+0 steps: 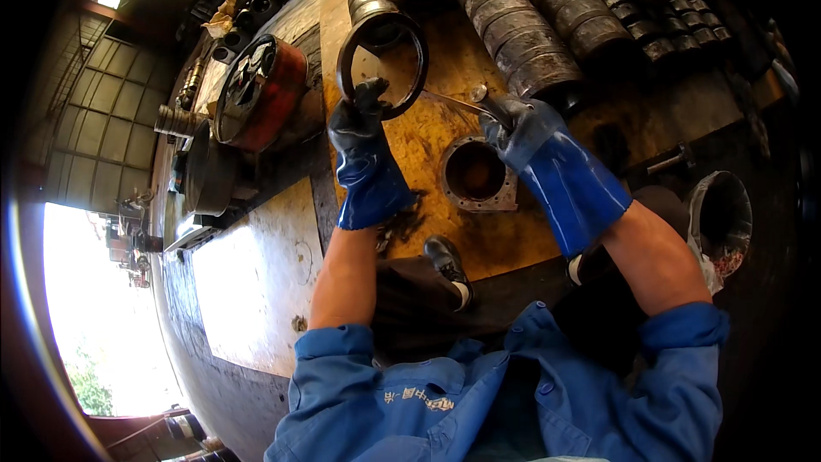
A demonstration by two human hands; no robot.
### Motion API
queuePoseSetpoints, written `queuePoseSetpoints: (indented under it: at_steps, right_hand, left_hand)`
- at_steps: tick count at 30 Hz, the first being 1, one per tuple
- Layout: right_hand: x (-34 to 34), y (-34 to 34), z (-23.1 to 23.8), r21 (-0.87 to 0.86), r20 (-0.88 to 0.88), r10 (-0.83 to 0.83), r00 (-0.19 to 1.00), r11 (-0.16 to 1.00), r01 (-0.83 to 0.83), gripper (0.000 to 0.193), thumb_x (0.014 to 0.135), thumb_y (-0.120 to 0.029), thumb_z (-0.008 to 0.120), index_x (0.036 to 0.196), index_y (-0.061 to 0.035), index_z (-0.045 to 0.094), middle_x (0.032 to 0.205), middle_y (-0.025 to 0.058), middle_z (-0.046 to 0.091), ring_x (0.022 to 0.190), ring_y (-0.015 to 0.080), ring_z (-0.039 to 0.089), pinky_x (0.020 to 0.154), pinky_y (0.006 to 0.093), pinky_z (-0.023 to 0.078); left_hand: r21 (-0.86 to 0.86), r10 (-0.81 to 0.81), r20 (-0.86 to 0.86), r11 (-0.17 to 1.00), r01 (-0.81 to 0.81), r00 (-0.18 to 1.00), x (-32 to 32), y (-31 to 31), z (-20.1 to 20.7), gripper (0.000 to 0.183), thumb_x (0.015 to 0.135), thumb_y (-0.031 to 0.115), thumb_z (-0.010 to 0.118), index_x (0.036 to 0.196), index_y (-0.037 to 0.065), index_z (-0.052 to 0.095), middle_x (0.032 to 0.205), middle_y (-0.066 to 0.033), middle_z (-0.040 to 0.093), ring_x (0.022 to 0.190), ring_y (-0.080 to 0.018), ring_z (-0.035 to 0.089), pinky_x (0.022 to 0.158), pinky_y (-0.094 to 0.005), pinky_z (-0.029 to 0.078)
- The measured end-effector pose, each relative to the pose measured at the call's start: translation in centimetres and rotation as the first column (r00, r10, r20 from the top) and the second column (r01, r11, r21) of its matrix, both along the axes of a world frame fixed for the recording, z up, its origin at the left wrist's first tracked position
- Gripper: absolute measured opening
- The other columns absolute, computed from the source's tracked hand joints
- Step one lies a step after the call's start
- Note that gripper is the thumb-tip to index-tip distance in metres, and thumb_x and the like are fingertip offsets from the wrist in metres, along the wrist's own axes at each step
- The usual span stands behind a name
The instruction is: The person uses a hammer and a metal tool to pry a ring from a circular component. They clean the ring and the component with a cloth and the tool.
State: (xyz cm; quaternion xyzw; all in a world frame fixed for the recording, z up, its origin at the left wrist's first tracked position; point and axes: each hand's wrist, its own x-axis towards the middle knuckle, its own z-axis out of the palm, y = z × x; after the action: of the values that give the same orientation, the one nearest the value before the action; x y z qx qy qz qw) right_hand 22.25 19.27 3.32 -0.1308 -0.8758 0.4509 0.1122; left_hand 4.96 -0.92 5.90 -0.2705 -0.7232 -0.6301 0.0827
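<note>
My left hand (366, 150), in a blue rubber glove, grips the lower edge of a dark metal ring (422, 64) held up above the work surface. My right hand (540, 145), gloved the same way, is closed around a thin metal rod-like tool (457, 103). The rod's tip points left toward the ring's lower right side. A short metal piece with a round end (481, 97) also shows at this hand; whether it belongs to the same tool I cannot tell. Below, between both hands, a round-bored metal housing (499, 201) with a bolt-hole flange lies on the yellow, oil-stained board (410, 158).
Rows of stacked metal cylinders (513, 26) lie beyond the hands. At left stands a red drum (286, 77) with dark contents. A hammer-like tool (671, 161) and a lined bin (723, 218) are at right. A shoe (445, 258) shows near the board's lower edge.
</note>
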Motion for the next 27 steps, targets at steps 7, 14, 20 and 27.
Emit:
queuePoseSetpoints:
  at_steps: [7,14,20,27]
  right_hand:
    - [1.9,2.3,0.1,0.312,-0.341,0.003,0.940,0.944,0.110,0.026,0.079,-0.016,0.057,0.105,-0.0143,0.059,0.075,0.0096,0.063,0.070,0.0259,0.063,0.060,0.0349,0.051]
    - [2.1,3.0,3.2,0.784,-0.433,0.231,0.871,0.573,0.238,0.037,0.081,-0.014,0.055,0.118,-0.0149,0.057,0.083,0.0101,0.066,0.070,0.0244,0.065,0.062,0.0347,0.053]
    - [2.7,1.9,4.4,0.686,-0.579,0.160,0.799,0.625,0.372,0.041,0.083,-0.013,0.054,0.124,-0.0119,0.055,0.091,0.0106,0.067,0.071,0.0192,0.065,0.058,0.0294,0.052]
    - [2.7,7.6,3.2,-0.157,-0.159,-0.235,0.959,0.965,0.210,0.025,0.085,-0.010,0.062,0.108,0.0011,0.062,0.092,0.0081,0.067,0.073,0.0118,0.064,0.060,0.0235,0.053]
  left_hand:
    - [-0.051,-0.272,0.129,0.958,0.281,0.953,0.2,-1.8,0.3,0.029,0.092,0.025,0.058,0.100,-0.002,0.066,0.093,-0.0118,0.070,0.074,-0.0177,0.065,0.064,-0.0295,0.052]
    - [-0.123,-0.378,0.156,0.909,0.398,0.913,1.2,-2.7,0.2,0.031,0.092,0.027,0.058,0.102,-0.003,0.064,0.094,-0.0133,0.069,0.074,-0.0194,0.066,0.064,-0.0304,0.053]
    - [-0.150,-0.402,0.173,0.891,0.428,0.899,1.7,-2.9,0.0,0.034,0.092,0.028,0.059,0.104,-0.003,0.062,0.096,-0.0146,0.069,0.074,-0.0207,0.066,0.063,-0.0312,0.054]
    - [0.281,-0.464,0.515,0.886,0.370,0.720,0.1,-3.6,0.8,0.044,0.094,0.042,0.052,0.104,0.000,0.061,0.094,-0.0156,0.069,0.069,-0.0210,0.063,0.061,-0.0310,0.051]
